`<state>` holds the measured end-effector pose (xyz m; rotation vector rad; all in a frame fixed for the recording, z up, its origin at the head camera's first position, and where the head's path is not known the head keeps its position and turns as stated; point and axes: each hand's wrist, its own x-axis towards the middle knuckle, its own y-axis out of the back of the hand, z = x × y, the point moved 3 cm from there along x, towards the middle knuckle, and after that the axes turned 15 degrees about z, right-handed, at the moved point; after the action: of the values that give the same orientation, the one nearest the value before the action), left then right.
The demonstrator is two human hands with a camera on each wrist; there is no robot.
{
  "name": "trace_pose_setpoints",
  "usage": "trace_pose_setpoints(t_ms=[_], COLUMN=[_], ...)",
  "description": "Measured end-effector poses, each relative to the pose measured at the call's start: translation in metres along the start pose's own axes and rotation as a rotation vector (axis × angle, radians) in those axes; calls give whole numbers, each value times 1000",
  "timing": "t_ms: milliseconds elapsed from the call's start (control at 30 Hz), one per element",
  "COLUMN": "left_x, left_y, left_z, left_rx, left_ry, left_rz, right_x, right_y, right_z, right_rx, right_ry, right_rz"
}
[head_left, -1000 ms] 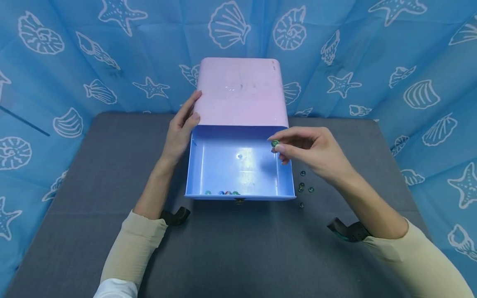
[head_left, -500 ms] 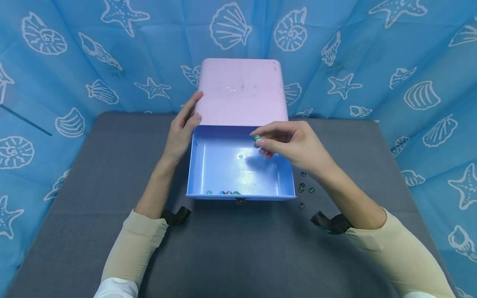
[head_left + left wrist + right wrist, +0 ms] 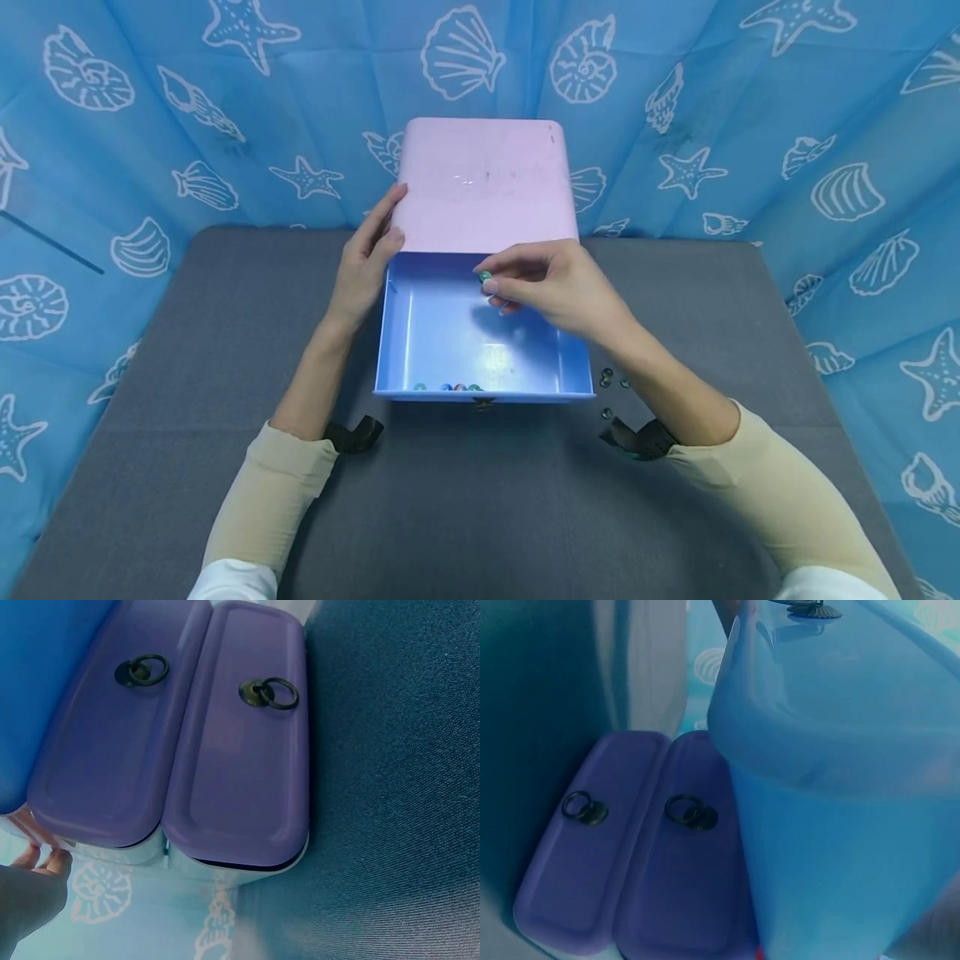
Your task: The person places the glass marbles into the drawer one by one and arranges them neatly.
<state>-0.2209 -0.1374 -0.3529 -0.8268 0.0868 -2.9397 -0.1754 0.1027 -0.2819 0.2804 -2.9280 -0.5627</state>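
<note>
A pink drawer cabinet (image 3: 483, 183) stands at the back of the grey table, its top blue drawer (image 3: 397, 333) pulled out toward me. My right hand (image 3: 555, 287) hovers over the drawer's back part and pinches a green marble (image 3: 485, 277) between thumb and fingertips. My left hand (image 3: 367, 254) rests flat against the cabinet's left side with straight fingers. Several marbles (image 3: 448, 387) lie along the drawer's front wall. In the wrist views two closed purple drawer fronts (image 3: 225, 757) (image 3: 667, 847) with ring pulls (image 3: 268, 693) (image 3: 691, 811) sit below the blue drawer (image 3: 840, 787).
Several loose marbles (image 3: 609, 379) lie on the grey table (image 3: 187, 350) just right of the drawer, beside my right forearm. A blue curtain with white shells and starfish (image 3: 150, 125) closes in the table at the back and sides.
My right hand has carried the green marble leftward from the drawer's right wall to above its back middle. The left hand and the drawer have not moved.
</note>
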Motion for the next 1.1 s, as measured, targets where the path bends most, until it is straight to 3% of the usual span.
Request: trace_pose_setpoints(t_ms=[600, 867, 1100], left_x=[-1, -1, -1], left_y=[0, 1, 1], left_z=[-1, -1, -1], left_rx=[8, 8, 9], left_ry=[32, 37, 35], left_rz=[-4, -1, -5], right_x=[6, 7, 8], right_y=[-26, -27, -30], right_z=[6, 9, 10], right_rx=[-70, -87, -135], right_ry=[-164, -183, -189], right_rz=[-90, -82, -132])
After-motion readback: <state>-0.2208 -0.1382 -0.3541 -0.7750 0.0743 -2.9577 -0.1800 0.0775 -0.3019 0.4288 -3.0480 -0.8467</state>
